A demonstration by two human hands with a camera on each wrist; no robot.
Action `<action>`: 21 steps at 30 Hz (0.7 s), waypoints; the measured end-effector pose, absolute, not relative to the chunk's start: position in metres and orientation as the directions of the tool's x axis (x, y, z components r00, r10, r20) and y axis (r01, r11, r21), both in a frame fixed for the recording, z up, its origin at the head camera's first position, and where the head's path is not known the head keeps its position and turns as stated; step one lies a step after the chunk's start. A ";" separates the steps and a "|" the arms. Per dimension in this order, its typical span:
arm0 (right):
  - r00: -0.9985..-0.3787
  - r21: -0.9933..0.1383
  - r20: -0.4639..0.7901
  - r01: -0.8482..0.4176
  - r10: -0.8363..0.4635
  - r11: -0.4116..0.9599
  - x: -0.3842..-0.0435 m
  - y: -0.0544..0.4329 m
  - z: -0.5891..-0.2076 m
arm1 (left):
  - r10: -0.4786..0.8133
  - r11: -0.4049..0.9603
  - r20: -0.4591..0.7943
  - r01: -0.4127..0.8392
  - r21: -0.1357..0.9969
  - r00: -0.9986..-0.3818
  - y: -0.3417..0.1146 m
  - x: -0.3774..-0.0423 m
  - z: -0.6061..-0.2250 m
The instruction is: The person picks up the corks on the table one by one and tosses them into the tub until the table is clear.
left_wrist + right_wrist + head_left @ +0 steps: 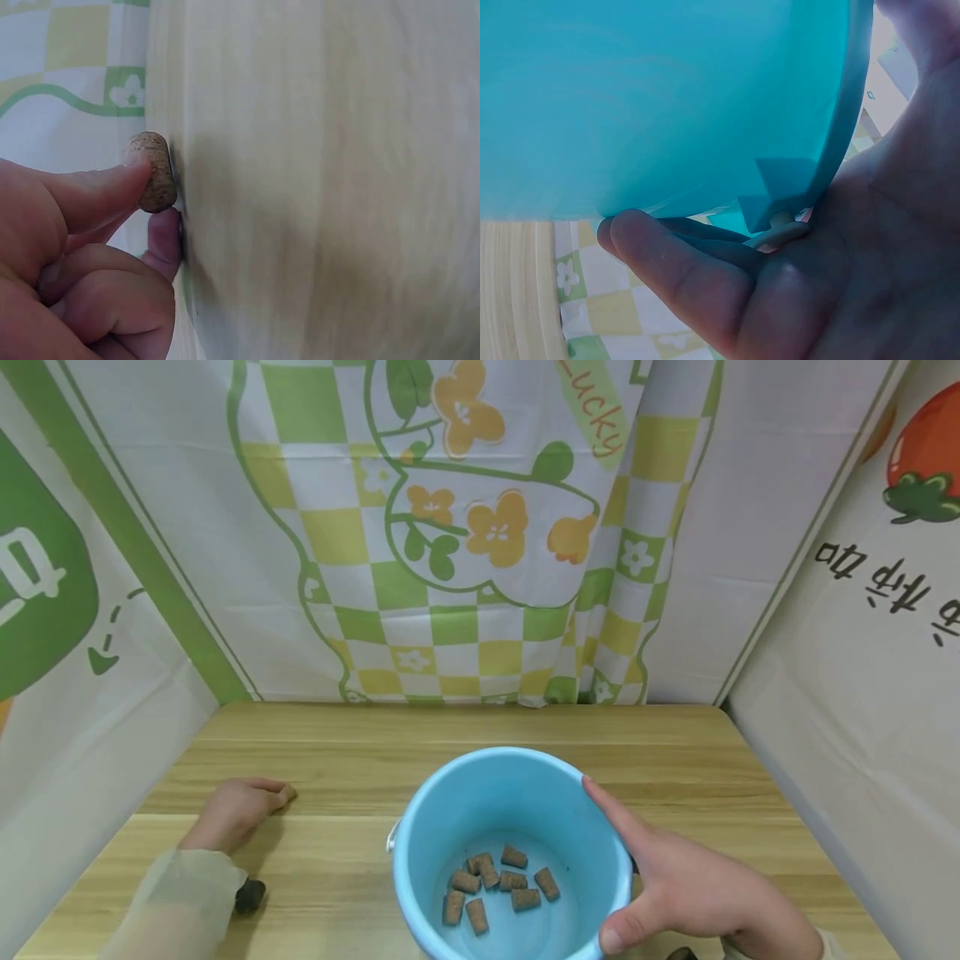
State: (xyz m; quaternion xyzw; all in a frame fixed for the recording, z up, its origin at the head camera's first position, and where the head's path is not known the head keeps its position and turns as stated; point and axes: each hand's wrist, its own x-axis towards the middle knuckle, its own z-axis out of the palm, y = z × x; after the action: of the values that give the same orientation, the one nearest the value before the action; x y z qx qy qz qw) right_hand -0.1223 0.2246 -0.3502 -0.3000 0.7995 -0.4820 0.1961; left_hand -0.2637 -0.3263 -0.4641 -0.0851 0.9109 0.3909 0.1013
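A small brown cork (157,174) is pinched between the thumb and a finger of my left hand (238,810), low over the left part of the wooden table. In the left wrist view the cork is close to the tabletop; whether it touches cannot be told. My right hand (690,877) grips the right side of a light blue bucket (510,789), thumb and index finger along the rim. The right wrist view shows other fingers against the bucket's outer wall (667,112), by the handle mount. Several corks (513,881) lie scattered on the bucket's bottom.
The wooden table (322,752) ends at a printed curtain (480,635) behind. White printed cloth walls stand at the left (135,635) and right (847,693). A metal handle end (392,836) sticks out on the bucket's left side.
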 end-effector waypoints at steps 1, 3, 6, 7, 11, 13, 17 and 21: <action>-0.742 -0.886 -0.022 -0.296 -0.670 0.357 -0.122 0.225 -0.350 | -0.068 0.671 -0.260 -0.237 0.702 -0.963 -0.326 -0.264 -0.465; -0.739 -0.883 -0.017 -0.305 -0.673 0.356 -0.123 0.225 -0.351 | -0.051 0.646 -0.284 -0.248 0.722 -0.958 -0.325 -0.264 -0.465; -0.739 -0.879 -0.014 -0.313 -0.674 0.361 -0.123 0.225 -0.351 | -0.045 0.606 -0.290 -0.257 0.753 -0.956 -0.323 -0.264 -0.464; -0.740 -0.879 -0.018 -0.309 -0.673 0.363 -0.123 0.225 -0.351 | -0.045 0.588 -0.290 -0.260 0.766 -0.956 -0.322 -0.263 -0.463; -0.748 -0.887 -0.048 -0.274 -0.662 0.373 -0.123 0.225 -0.350 | -0.034 0.463 -0.333 -0.310 0.830 -0.942 -0.319 -0.263 -0.461; -0.749 -0.886 -0.054 -0.269 -0.661 0.377 -0.122 0.225 -0.350 | 0.001 0.386 -0.368 -0.339 0.858 -0.930 -0.317 -0.262 -0.462; -0.743 -0.888 -0.043 -0.278 -0.668 0.366 -0.122 0.225 -0.349 | 0.069 0.274 -0.406 -0.374 0.886 -0.911 -0.309 -0.259 -0.464; -0.743 -0.889 -0.044 -0.276 -0.668 0.366 -0.122 0.225 -0.349 | 0.091 0.267 -0.392 -0.356 0.895 -0.916 -0.302 -0.259 -0.464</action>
State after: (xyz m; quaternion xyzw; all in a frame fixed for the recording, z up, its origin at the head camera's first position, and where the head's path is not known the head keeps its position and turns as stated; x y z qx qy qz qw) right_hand -0.1222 0.2245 -0.3485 -0.2946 0.8007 -0.4801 0.2041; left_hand -0.2589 -0.3017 -0.4636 -0.0857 0.7737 0.5993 0.1867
